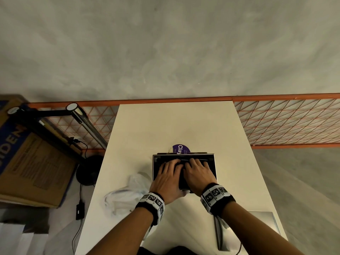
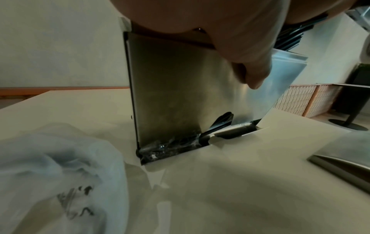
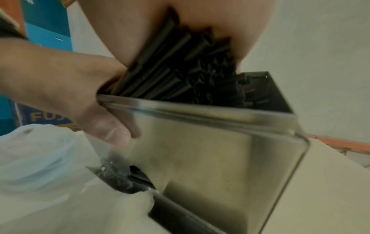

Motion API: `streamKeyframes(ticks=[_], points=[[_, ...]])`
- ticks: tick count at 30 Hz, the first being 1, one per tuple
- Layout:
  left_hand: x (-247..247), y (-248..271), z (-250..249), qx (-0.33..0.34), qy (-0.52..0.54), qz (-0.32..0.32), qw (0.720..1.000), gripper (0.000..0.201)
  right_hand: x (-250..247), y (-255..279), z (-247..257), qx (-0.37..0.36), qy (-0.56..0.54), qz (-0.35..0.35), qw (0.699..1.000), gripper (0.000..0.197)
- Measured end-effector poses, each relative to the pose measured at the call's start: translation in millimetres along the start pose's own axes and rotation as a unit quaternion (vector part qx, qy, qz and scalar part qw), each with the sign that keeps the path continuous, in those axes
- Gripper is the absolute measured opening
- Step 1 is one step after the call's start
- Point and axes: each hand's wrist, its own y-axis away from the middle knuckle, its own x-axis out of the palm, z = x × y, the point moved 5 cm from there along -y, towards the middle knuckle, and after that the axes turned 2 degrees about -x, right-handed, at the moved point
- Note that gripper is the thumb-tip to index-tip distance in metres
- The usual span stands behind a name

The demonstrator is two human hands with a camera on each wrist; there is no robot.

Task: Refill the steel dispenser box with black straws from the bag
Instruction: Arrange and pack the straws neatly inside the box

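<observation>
Your two hands are together over the open top of the steel dispenser box [image 1: 184, 170], which stands upright near the middle of the pale counter [image 1: 165, 126]. Your left hand [image 1: 168, 178] lies across the left part of the opening with its fingers stretched forward over the black straws [image 3: 180, 74], while its thumb hangs down outside the near wall of the box, touching the steel. Your right hand [image 1: 197, 173] lies just beside it, fingers spread flat over the bundle; in the right wrist view the straws fan out from under your palm into the box, their open ends toward the camera. Whether either hand actually clasps the straws or only presses on them is hard to say, since the palms hide the contact. At the foot of the box, a slot shows more black straws and some crumpled clear film. The clear plastic bag [image 1: 125, 196] lies slack on the counter just left of the box, near your left wrist. A flat steel lid [image 1: 261, 225] rests on the counter near the edge at your right. A purple round label [image 1: 181, 149] peeks out behind the box.
</observation>
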Motion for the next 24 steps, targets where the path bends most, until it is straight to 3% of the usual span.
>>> streamKeyframes(ticks=[5, 12, 17, 24], points=[[4.6, -5.6, 1.1, -0.015, -0.016, 0.062, 0.998, 0.111, -2.9, 3.4, 1.9, 0.005, -0.012, -0.001, 1.0, 0.024], [1.6, -9.7, -0.3, -0.013, -0.042, 0.06, 0.997, 0.087, -9.8, -6.7, -1.1, 0.006, -0.015, 0.018, 1.0, 0.022], [3.4, -10.7, 1.6, -0.024, -0.043, 0.063, 0.997, 0.081, -13.3, -16.9, -4.6, 0.002, -0.035, 0.037, 0.999, 0.041], [4.6, -11.8, 1.8, -0.031, -0.045, 0.073, 0.996, 0.077, 2.9, -30.3, -11.8, 0.038, -0.09, 0.138, 0.986, 0.066]])
